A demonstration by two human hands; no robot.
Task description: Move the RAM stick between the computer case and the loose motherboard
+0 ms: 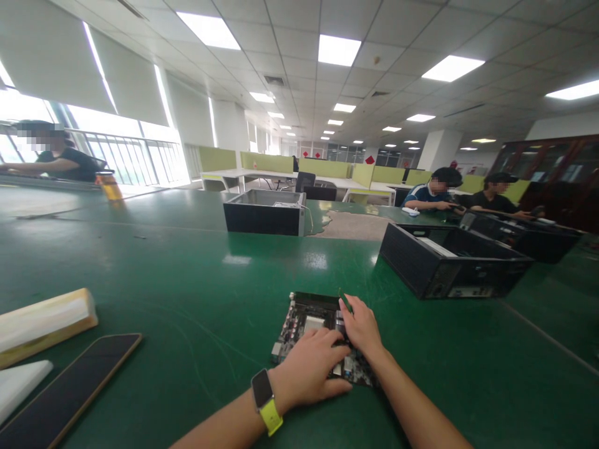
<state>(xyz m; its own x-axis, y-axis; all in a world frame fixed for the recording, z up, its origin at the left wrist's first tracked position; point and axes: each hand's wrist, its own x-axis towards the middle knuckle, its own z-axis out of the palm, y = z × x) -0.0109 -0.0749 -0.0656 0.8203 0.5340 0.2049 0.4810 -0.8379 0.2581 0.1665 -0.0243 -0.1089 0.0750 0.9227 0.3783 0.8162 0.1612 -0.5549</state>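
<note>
A dark motherboard (299, 315) lies flat on the green tabletop in front of me, with a pale square patch near its middle. My left hand (314, 368), a watch on its wrist, rests across the lower part of the board with its fingers spread. At the board's upper right, my right hand (360, 325) pinches a thin green RAM stick (345, 302) between thumb and fingers. Most of the stick's lower end is hidden, so I cannot tell whether it touches a slot.
Open black computer cases stand ahead (264, 216) and at right (482, 268). A phone-like dark slab (79, 386), a yellowish-white block (47, 324) and a white object (21, 383) lie at left. People sit at far left and far right. The tabletop (187, 280) has a worn patch.
</note>
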